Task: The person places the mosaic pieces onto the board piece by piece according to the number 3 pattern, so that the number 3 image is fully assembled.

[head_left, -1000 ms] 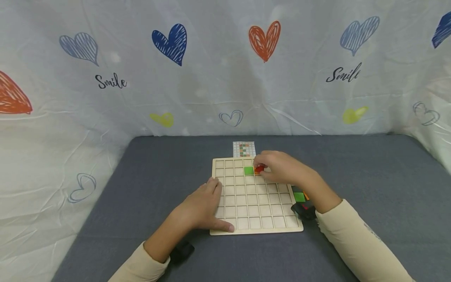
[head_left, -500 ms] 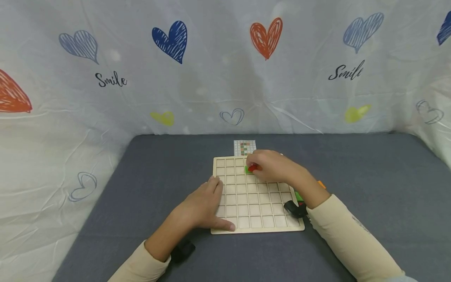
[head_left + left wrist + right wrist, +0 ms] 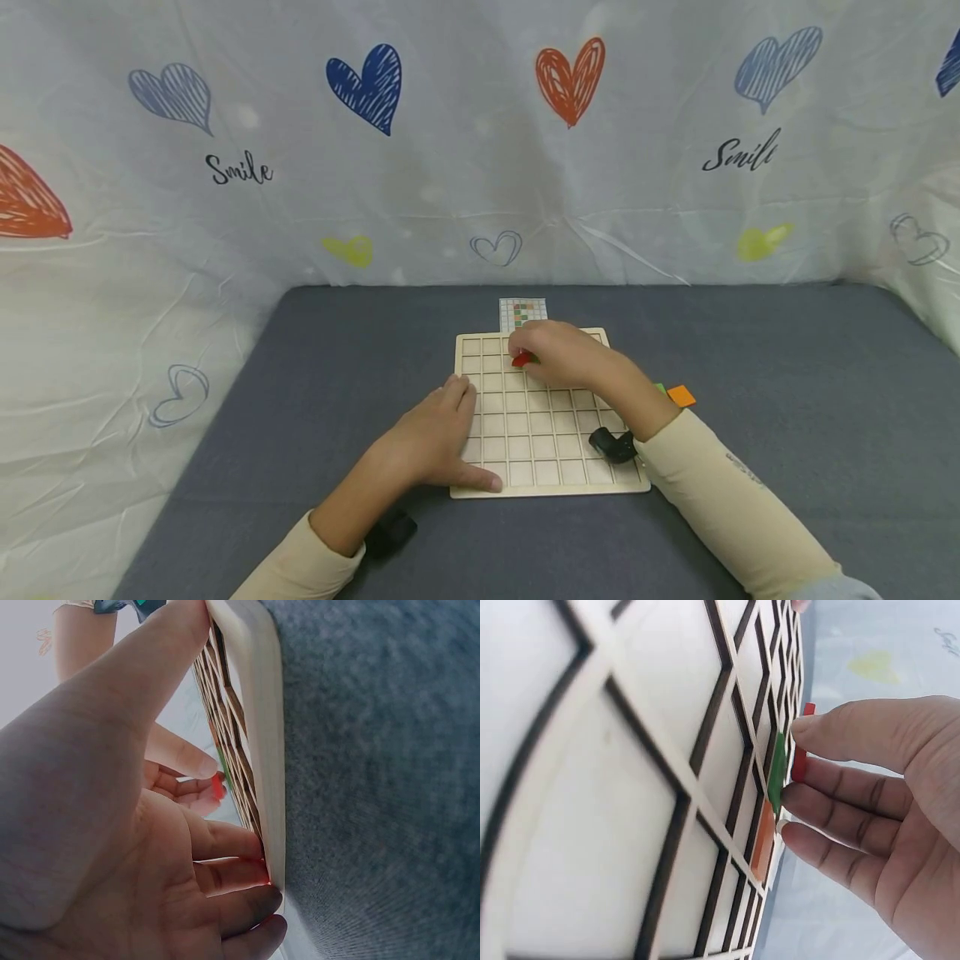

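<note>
A wooden grid board (image 3: 547, 492) lies on the grey table. My right hand (image 3: 534, 346) reaches over its far rows and pinches a red tile (image 3: 522, 360) just above the cells. The right wrist view shows that red tile (image 3: 799, 761) held on edge between thumb and fingers, beside a green tile (image 3: 778, 772) and an orange tile (image 3: 763, 840) seated in neighbouring cells. My left hand (image 3: 442, 425) lies flat on the board's left edge, fingers straight and thumb along the near rim. From the left wrist, the fingers (image 3: 225, 874) press against the board's rim (image 3: 266, 735).
A small pattern card (image 3: 522, 313) lies just beyond the board. Loose orange (image 3: 681, 396) and green (image 3: 660, 387) tiles sit on the table right of the board, behind my right forearm. A heart-printed cloth backdrop (image 3: 480, 167) closes off the back and sides.
My right hand has carried the red tile leftward along the far rows and now covers the green tile. My left hand has stayed put.
</note>
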Action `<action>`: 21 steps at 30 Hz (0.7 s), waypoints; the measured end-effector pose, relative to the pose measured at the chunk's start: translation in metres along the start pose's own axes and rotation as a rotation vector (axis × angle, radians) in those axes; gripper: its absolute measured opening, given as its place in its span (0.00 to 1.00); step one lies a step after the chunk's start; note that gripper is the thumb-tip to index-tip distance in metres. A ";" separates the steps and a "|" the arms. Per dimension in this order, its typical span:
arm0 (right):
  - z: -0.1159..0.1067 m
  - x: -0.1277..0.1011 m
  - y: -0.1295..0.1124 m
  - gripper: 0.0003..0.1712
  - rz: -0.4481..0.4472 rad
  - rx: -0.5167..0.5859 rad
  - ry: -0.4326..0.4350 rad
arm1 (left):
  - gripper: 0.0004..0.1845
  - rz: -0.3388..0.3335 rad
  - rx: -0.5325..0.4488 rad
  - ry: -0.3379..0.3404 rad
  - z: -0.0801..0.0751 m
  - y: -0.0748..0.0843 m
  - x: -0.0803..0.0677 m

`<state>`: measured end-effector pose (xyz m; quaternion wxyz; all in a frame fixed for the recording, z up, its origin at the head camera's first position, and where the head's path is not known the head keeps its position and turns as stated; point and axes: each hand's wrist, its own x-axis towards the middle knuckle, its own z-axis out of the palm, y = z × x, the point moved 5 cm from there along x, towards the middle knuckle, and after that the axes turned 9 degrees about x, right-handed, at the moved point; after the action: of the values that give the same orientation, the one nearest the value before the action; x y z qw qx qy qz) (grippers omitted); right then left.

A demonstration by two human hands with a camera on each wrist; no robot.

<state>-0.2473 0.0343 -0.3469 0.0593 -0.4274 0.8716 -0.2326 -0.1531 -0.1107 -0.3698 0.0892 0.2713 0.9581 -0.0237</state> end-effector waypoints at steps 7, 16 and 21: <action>0.005 0.005 -0.004 0.07 -0.019 -0.009 0.005 | 0.66 -0.003 0.001 -0.007 0.001 0.000 0.001; 0.008 0.009 -0.003 0.08 -0.001 -0.016 0.001 | 0.66 -0.005 -0.012 -0.011 0.001 0.000 0.000; 0.007 0.009 -0.003 0.08 -0.008 -0.012 0.001 | 0.66 -0.006 -0.010 -0.013 0.001 0.000 0.001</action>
<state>-0.2485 0.0234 -0.3513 0.0554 -0.4312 0.8712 -0.2280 -0.1536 -0.1105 -0.3707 0.0968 0.2680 0.9583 -0.0208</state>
